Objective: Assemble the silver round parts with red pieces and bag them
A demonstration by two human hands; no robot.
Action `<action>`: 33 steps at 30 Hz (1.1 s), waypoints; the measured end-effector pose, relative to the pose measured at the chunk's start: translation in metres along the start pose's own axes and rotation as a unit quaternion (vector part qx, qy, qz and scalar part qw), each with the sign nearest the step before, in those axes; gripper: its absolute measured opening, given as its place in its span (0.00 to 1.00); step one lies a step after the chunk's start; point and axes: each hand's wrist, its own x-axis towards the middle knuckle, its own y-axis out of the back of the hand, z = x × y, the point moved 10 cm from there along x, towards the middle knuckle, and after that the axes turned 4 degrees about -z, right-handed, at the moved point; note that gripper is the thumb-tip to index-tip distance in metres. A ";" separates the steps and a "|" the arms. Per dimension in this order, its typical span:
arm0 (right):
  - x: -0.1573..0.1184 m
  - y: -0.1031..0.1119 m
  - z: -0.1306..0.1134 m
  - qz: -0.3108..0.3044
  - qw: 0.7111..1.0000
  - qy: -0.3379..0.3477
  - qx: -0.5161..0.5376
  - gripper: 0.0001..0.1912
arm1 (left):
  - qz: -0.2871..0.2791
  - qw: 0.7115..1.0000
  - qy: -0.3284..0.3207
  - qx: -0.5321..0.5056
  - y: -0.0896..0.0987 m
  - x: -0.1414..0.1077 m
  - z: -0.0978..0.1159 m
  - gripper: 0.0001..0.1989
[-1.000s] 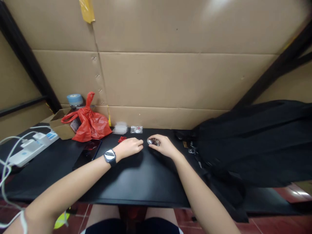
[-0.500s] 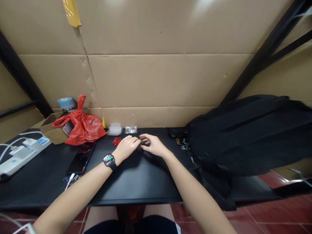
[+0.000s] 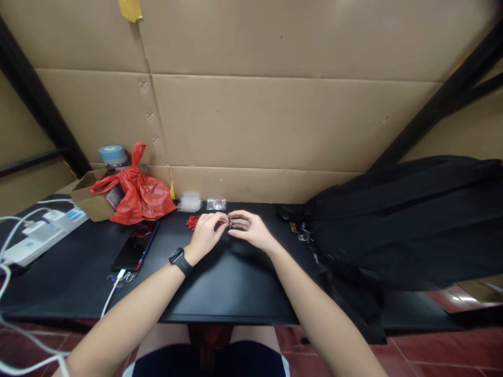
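Above the black tabletop (image 3: 220, 293), my left hand (image 3: 207, 231) is closed in a pinch at a small silvery ring (image 3: 230, 223). From the other side my right hand (image 3: 253, 230) curves its thumb and fingers about the same ring, with their tips against it; a gap shows between thumb and fingers. The ring's finer details are too small to make out. A bunch of red cords (image 3: 192, 222) lies just left of my left hand, partly hidden behind it. Farther back are a small clear packet (image 3: 216, 204) and a stack of translucent plastic pieces (image 3: 189, 201).
At left are a phone (image 3: 135, 246), a charging cable (image 3: 112, 293), a power strip (image 3: 43, 238), a cardboard box (image 3: 88, 201) and a red plastic bag (image 3: 143, 193). A black backpack (image 3: 408, 225) fills the right side. A cardboard wall (image 3: 251, 120) stands behind.
The view has shifted slightly. My left wrist has turned and its fingers have lifted, so the silvery ring now shows between both hands. My right fingers have straightened somewhat.
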 end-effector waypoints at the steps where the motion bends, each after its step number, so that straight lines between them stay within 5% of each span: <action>1: 0.000 -0.001 0.000 -0.003 1.000 -0.002 0.008 0.29 | 0.007 1.000 0.008 -0.005 0.002 0.000 -0.001 0.03; 23: -0.003 -0.001 -0.009 -0.003 0.999 0.023 0.022 0.29 | 0.042 0.999 0.015 0.011 0.008 -0.004 0.007 0.02; 33: -0.003 -0.003 -0.002 -0.007 0.997 0.001 0.081 0.28 | 0.053 0.995 -0.056 0.058 0.008 -0.008 0.019 0.03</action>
